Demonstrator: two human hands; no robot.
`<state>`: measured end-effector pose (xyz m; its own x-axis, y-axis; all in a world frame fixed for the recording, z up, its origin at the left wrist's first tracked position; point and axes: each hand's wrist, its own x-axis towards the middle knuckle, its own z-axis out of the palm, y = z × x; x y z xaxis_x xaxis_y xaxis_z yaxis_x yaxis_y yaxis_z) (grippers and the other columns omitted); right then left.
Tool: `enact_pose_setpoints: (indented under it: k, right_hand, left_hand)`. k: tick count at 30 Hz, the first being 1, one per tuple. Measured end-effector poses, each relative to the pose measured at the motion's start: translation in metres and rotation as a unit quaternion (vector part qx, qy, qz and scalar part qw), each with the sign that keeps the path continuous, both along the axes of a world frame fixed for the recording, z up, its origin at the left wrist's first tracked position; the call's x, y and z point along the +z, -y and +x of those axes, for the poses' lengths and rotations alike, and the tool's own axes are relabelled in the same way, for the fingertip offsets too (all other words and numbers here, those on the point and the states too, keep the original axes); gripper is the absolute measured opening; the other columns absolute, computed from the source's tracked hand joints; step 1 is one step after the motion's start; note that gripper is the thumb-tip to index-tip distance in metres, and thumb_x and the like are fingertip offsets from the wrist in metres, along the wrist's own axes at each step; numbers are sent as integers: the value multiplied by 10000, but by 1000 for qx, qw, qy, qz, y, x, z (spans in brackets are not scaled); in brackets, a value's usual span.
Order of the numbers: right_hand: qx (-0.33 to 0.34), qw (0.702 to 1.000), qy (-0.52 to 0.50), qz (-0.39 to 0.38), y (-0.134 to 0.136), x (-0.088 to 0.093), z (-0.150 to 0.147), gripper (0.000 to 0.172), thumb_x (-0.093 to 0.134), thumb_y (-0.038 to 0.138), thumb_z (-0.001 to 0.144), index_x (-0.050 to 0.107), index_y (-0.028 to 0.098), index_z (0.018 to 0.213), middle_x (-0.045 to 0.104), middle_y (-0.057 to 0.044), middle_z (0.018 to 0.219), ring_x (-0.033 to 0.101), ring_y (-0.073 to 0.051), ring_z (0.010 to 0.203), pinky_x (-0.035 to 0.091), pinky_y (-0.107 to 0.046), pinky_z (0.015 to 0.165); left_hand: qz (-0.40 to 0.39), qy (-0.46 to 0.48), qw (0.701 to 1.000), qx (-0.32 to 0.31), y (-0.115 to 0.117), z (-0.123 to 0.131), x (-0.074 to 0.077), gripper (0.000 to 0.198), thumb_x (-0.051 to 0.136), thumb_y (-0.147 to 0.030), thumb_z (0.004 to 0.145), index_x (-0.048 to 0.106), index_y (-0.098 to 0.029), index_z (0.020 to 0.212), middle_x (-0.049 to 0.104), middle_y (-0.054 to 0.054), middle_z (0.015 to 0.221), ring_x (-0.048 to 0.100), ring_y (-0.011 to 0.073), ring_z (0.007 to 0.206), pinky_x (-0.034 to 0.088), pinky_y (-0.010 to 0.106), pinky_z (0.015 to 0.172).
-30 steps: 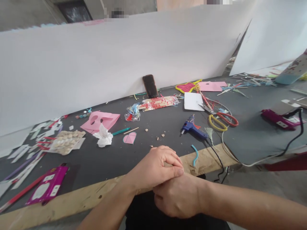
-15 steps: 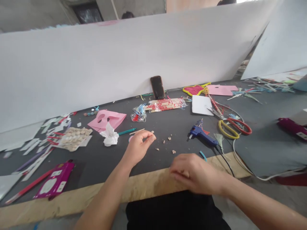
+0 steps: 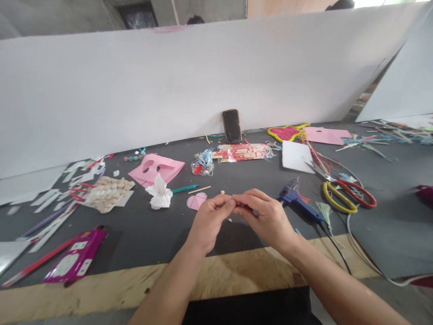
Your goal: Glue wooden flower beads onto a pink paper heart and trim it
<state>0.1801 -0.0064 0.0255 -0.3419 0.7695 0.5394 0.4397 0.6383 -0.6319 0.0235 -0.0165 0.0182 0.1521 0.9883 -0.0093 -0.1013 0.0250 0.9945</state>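
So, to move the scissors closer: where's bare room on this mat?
Widest bare dark mat: right of the white cable, below the scissors. Another patch: between the magenta packet and crumpled tissue, beside the left hand. Crowded: around the glue gun and the paper strips at far left.

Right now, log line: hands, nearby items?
left hand; right hand; fingers meeting; held item unclear; nearest pink paper heart, blue glue gun

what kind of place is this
Probably a craft workshop: a dark work table is strewn with a pink paper cutout, a blue hot glue gun and scissors.
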Motion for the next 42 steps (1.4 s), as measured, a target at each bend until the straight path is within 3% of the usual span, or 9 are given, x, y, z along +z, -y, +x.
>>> enact_pose_setpoints:
  k: [4,8,12,17,21,30,35,42]
  right_hand:
    - [-12,999,46,22,-9,0,0,192,503,170,895,686,203,944,698,-53,893,643,-152,788,495,-246,705]
    - [-47,992,105,44,-18,9,6,176,491,157,864,658,193,823,687,-32,777,607,-151,705,444,-248,658]
    - [-96,990,104,26,-23,23,19,179,482,226,875,580,194,728,570,14,620,490,-110,558,363,-218,538]
    - [-111,990,70,-48,-17,32,31,244,451,291,904,516,203,686,429,54,536,376,-91,491,313,-210,485]
    - [-89,989,-7,-114,-9,32,37,272,460,342,914,540,198,698,501,30,602,431,-98,523,345,-218,496]
    - [-107,954,-193,-202,10,29,83,267,557,424,888,576,203,740,531,19,636,470,-103,546,388,-229,513]
    - [-93,950,-192,-228,13,21,89,291,567,447,878,582,195,732,542,15,641,477,-100,534,374,-222,481]
    - [-64,949,-196,-238,14,22,84,312,566,451,876,570,190,706,540,15,634,471,-97,527,380,-222,486]
  left_hand:
    - [1,-33,999,-6,-1,-3,-1,267,520,-350,886,713,-190,977,674,50,980,566,210,989,423,353,902]
    - [36,-164,986,-16,-2,-4,3,264,518,-270,868,680,-236,1074,645,52,1117,536,235,1077,421,378,914]
    - [130,-375,917,36,1,-1,0,279,594,-211,805,661,-263,1070,620,52,1150,453,271,1152,335,457,980]
    - [182,-498,847,-41,10,17,-16,255,681,-313,758,667,-301,1013,617,37,1146,413,304,1135,297,505,926]
    - [209,-537,814,-77,10,32,-24,143,674,-300,769,688,-283,910,625,33,1137,396,320,1134,254,530,909]
    - [214,-557,799,-72,12,39,-25,50,628,-246,809,658,-253,848,657,32,1048,429,294,1090,252,499,881]
    - [221,-549,802,-84,12,49,-22,292,674,-310,773,614,-268,1055,640,46,1106,442,292,1086,260,482,882]
    - [221,-546,801,-109,5,71,-23,165,631,-361,814,659,-250,933,677,67,955,478,299,1039,263,491,864]
